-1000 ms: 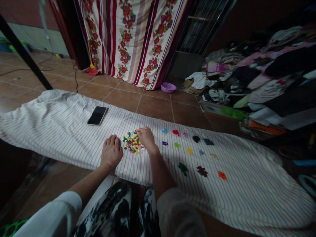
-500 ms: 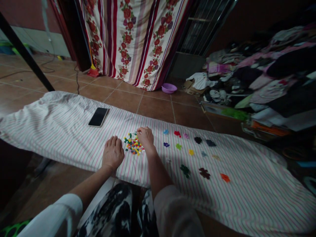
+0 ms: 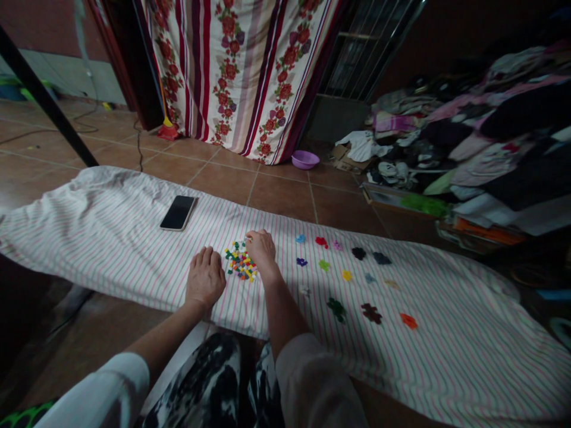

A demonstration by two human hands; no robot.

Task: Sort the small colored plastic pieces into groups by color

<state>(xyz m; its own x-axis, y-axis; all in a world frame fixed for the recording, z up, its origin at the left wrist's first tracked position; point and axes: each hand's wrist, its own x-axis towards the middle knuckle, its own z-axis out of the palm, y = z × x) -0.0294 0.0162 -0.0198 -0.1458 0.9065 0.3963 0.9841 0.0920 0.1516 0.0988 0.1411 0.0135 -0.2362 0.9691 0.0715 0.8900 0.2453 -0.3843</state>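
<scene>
On the striped cloth (image 3: 134, 255) lies a mixed pile of small coloured pieces (image 3: 241, 264), green, yellow, white, orange and red among them. My left hand (image 3: 205, 278) rests palm down just left of the pile, its fingers stretched out and holding nothing. Over the pile's upper right edge, my right hand (image 3: 262, 248) has thumb and fingertips pinched together; whatever is between them is too small to name. To its right are little groups sorted by colour, such as red pieces (image 3: 321, 242), purple pieces (image 3: 301, 261), dark green pieces (image 3: 336, 310), brown pieces (image 3: 371, 313) and orange pieces (image 3: 408, 321).
A phone (image 3: 179, 212) lies on the cloth, up and left of the pile. Beyond the cloth's far edge, a purple basin (image 3: 306, 159) sits on the tiled floor before a flowered curtain (image 3: 250, 77). Heaped clothes (image 3: 468, 131) fill the right side.
My right hand has shifted slightly left over the pile, fingertips still together. The left hand stays in place.
</scene>
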